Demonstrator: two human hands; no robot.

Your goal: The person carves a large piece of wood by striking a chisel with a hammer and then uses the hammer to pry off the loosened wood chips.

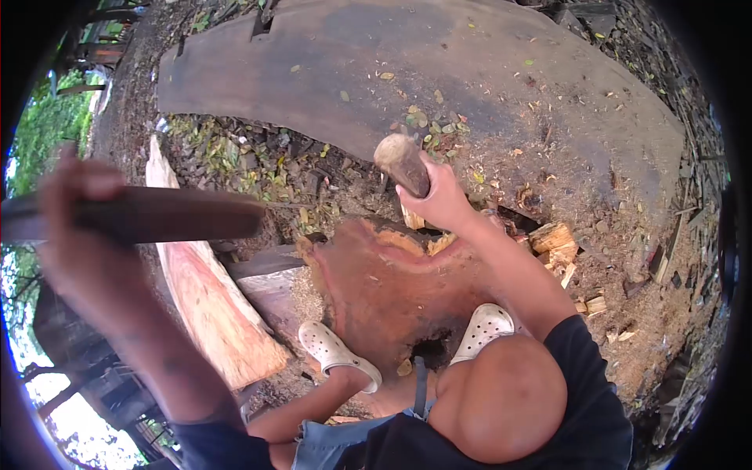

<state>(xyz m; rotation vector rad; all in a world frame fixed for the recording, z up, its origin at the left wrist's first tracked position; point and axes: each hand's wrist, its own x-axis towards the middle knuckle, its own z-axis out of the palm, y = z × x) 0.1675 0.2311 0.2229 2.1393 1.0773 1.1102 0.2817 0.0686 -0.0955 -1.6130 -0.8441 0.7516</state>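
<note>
My left hand (86, 211) is raised at the left, smeared by motion. Its fingers are wrapped round a thick, dark wooden bar (188, 215). Out in front, my right hand (442, 196) grips a short, thick piece of wood (401, 160) with a pale, rounded end towards me; its far end is hidden. Below this hand lies a broad reddish-brown wood slab (384, 282) with an uneven, bark-edged rim and a dark hole near my feet. A pale split chunk (413, 217) shows just under the right hand.
Light clogs (337, 356) are on my feet at the slab. A long pale plank (215, 298) lies to the left. Beyond stretches a large grey-brown slab (376, 63) with leaves and chips on it. Split wood pieces (554, 243) and sawdust lie to the right.
</note>
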